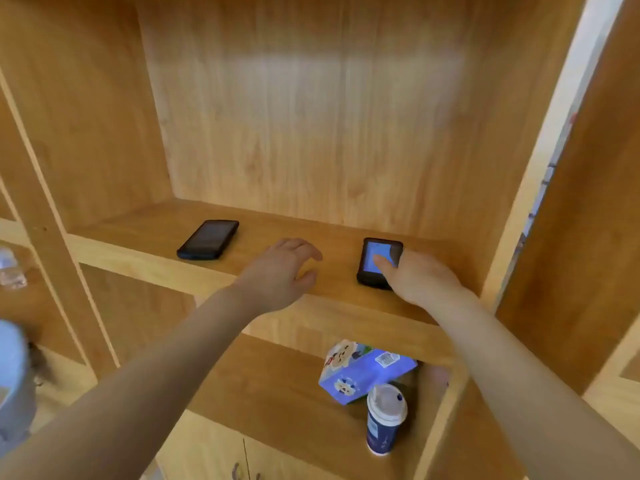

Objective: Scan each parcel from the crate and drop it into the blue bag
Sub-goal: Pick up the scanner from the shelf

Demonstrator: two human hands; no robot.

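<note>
Shelving (311,282) of light wood fills the view, both arms reaching onto its middle board. Right hand (420,277), at 3 o'clock of centre, lies on a handheld scanner (375,261) with a lit blue screen; the thumb rests across the glass and the fingers curl round the device's far right edge, so the hand holds it. Left hand (284,271) hovers just left of the scanner, fingers loosely curved and apart, holding nothing. A second, dark-screened device (209,240) lies flat at 10 o'clock of the left hand, well apart. On the lower board, at 6 o'clock, stand a blue printed carton (367,372) and, touching it in front, a lidded cup (384,424).
</note>
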